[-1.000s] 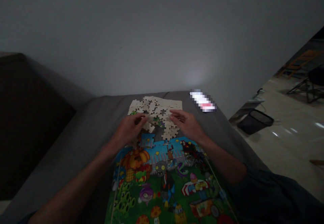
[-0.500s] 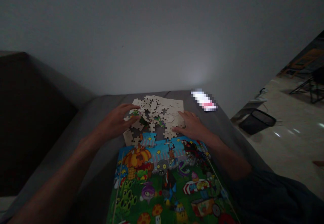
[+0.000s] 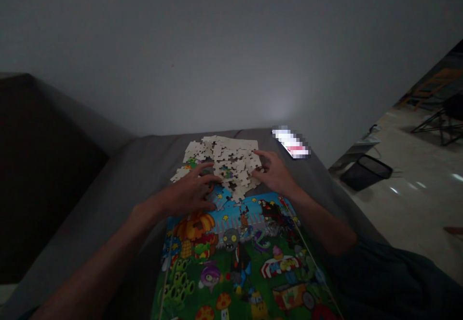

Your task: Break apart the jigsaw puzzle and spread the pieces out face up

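A heap of loose puzzle pieces [image 3: 226, 158], mostly pale backs up, lies on a grey cushioned surface [image 3: 144, 165]. Nearer me lies a colourful cartoon puzzle picture [image 3: 238, 257]. My left hand [image 3: 191, 192] lies flat on the near left edge of the heap, fingers stretched over the pieces and the picture's top edge. My right hand [image 3: 273, 170] rests on the heap's right side with its fingers spread, touching pieces. Neither hand visibly grips anything.
A blurred white and pink object [image 3: 291, 144] lies at the far right of the grey surface. A dark bin [image 3: 365, 173] stands on the shiny floor to the right, with chair legs [image 3: 439, 127] farther back. A plain wall rises behind.
My left hand has slid from the heap's far left edge down to its near edge. My right hand has moved a little up the right side. The pieces have spread and shifted.
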`<act>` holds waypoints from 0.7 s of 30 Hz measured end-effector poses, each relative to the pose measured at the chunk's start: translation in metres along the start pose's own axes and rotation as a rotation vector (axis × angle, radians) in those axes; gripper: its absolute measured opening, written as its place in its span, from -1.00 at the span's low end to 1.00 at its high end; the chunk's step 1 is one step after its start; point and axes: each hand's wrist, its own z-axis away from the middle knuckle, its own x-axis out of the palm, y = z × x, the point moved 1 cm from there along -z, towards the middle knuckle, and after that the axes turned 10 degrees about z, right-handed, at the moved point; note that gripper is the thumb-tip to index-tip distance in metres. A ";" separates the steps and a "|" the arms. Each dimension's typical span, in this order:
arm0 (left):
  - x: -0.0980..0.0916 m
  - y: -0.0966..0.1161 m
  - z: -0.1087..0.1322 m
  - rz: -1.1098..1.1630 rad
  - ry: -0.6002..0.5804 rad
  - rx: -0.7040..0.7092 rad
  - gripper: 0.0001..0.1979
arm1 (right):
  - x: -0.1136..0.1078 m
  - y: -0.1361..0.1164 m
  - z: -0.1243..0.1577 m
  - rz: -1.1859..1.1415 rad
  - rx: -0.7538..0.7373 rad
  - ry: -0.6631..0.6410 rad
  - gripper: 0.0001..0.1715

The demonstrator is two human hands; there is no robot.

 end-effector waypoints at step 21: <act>-0.026 -0.018 -0.021 0.130 0.289 -0.046 -0.64 | -0.004 0.001 -0.041 0.178 -0.051 0.132 -0.45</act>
